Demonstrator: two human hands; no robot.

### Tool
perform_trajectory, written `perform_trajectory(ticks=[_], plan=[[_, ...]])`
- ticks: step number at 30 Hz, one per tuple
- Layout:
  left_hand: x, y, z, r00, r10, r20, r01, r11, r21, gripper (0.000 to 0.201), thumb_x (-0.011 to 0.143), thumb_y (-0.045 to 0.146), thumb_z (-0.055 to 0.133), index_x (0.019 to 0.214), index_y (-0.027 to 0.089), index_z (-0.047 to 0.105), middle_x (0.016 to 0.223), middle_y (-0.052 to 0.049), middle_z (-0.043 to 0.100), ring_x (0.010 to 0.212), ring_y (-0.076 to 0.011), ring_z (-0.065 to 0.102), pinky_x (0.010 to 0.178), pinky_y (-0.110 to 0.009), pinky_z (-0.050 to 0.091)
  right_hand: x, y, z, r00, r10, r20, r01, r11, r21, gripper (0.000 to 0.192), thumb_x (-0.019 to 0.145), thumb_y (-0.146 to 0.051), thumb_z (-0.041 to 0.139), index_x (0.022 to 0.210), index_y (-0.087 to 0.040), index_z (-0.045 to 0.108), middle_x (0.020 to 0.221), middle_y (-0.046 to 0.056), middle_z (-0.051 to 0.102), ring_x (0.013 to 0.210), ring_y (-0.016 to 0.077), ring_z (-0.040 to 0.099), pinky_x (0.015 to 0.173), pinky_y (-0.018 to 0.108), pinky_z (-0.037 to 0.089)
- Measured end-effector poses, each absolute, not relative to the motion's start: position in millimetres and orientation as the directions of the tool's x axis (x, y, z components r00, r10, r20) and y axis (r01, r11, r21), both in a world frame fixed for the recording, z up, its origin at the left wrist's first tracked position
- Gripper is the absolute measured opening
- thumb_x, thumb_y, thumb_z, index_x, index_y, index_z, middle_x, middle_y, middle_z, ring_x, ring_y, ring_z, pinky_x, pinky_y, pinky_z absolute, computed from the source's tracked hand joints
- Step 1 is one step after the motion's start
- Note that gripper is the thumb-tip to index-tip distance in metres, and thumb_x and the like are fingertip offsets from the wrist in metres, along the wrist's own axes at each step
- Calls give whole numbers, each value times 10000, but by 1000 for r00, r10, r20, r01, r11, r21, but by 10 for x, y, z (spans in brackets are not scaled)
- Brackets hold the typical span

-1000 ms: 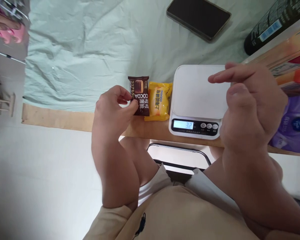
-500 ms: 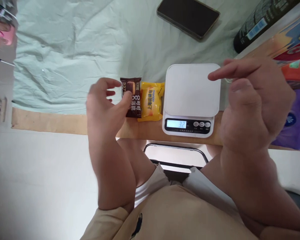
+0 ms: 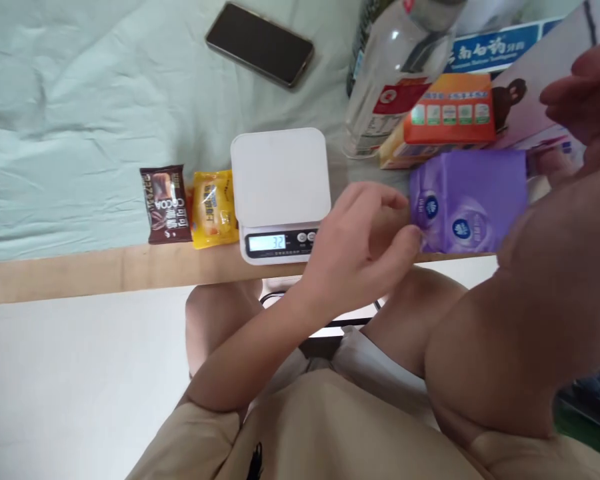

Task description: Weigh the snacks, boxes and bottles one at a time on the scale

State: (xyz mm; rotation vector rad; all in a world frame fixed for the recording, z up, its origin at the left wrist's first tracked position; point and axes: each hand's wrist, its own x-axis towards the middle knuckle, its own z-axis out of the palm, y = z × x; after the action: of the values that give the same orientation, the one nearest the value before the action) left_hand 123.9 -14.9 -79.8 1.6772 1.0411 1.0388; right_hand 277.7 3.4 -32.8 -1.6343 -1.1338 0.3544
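Observation:
My left hand [image 3: 365, 247] reaches across to the left end of a purple tissue pack [image 3: 485, 193], thumb and fingers apart; whether the fingertips touch it I cannot tell. My right hand [image 3: 590, 113] is at the far right, over the goods beyond the pack, its fingers and thumb spread and partly blurred. A white kitchen scale [image 3: 281, 177] lies left of my left hand with a bare plate, its display reading 32. To the scale's left are a yellow snack packet [image 3: 213, 210] and a dark brown cocoa biscuit packet [image 3: 166, 205].
A black phone [image 3: 259, 45] lies behind the scale. At the right stand a clear bottle [image 3: 400, 80], an orange box [image 3: 450, 113] and a blue-and-white toothpaste box [image 3: 495, 50]. The table's wooden front edge [image 3: 80, 273] shows below the green cloth [image 3: 70, 100].
My left hand has left the brown packet and crossed right to the purple pack. My right hand has moved from above the scale to the far right. The view has shifted right.

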Motion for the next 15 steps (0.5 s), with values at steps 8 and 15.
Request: perform_trajectory(ticks=[8, 15], plan=[[1830, -66, -1094, 393, 915, -89, 279, -26, 960, 546, 961, 503, 641, 1385, 180, 523, 1547, -181, 552, 1476, -316, 544, 1251, -472, 481, 3013, -103, -231, 577, 806, 131, 595, -305, -743, 363, 1101, -338, 412, 1240, -250, 735, 1065, 26, 679, 1022, 172, 613, 887, 359, 501], [1958, -73, -1109, 438, 894, -91, 233, -15, 972, 597, 996, 511, 599, 1474, 189, 447, 1646, -222, 470, 1543, -357, 490, 1323, -585, 428, 3114, -111, -308, 451, 881, 145, 622, -194, -759, 299, 1098, -354, 416, 1048, -242, 688, 1108, 19, 681, 1117, 183, 658, 919, 349, 519]])
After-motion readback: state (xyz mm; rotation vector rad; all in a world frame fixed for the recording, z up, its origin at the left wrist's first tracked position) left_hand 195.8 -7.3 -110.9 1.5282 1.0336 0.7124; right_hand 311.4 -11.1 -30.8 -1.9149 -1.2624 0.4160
